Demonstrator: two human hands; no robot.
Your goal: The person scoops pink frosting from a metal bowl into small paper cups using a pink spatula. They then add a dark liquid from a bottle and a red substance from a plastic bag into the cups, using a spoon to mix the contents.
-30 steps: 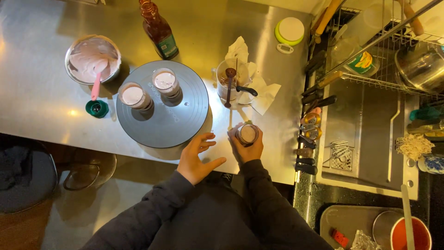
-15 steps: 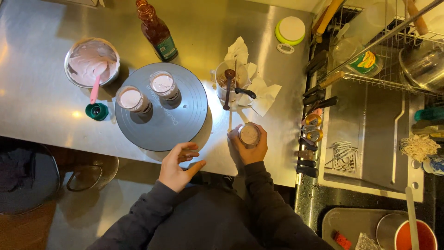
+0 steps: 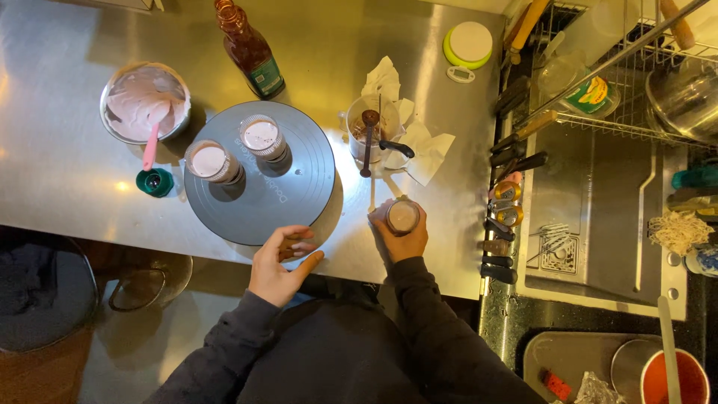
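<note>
Head view, small cup [image 3: 403, 216] in right hand [image 3: 402, 238]; left hand [image 3: 278, 263] beside turntable [image 3: 262, 173]

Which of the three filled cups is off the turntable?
The cup in the right hand: this held cup sits on the steel counter, right of the grey turntable. The other two cups stand on the turntable.

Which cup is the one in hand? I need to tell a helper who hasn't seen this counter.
Start at the round grey turntable on the steel counter. Just off its right edge, at the counter's near edge, the right hand grips a small clear cup. Unlike the two cups on the turntable, it is off the disc and held.
</note>
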